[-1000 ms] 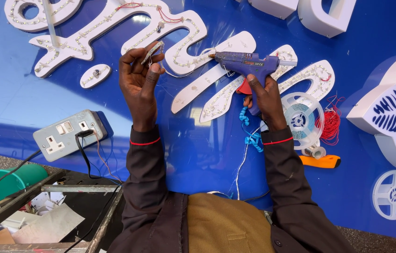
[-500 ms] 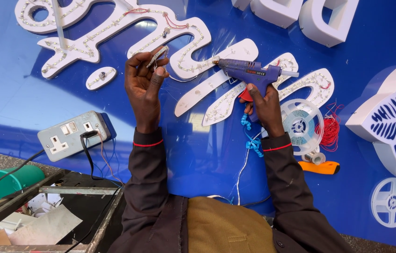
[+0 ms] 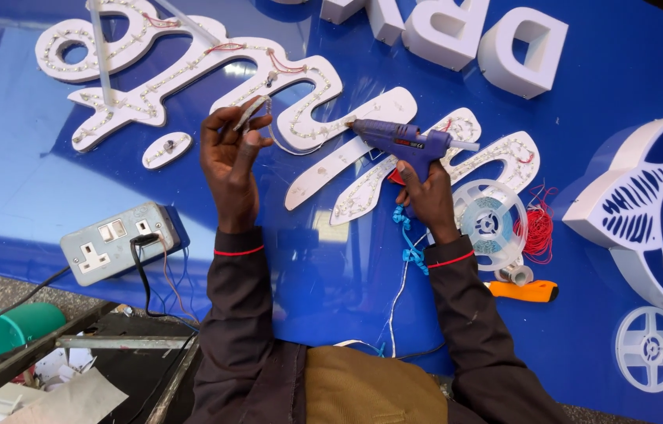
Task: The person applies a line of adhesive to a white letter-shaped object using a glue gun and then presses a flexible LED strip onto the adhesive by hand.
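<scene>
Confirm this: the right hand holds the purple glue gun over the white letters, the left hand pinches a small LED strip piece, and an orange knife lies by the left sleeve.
Wrong on one point. In the head view the orange knife lies by the right sleeve, not the left. The rest stands: the right hand holds the purple glue gun over the white letters, and the left hand pinches the LED strip piece.

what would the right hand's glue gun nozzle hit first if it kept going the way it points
Probably the white curved sign letter just left of the glue gun in the right hand; the nozzle's height above it is unclear.
</scene>
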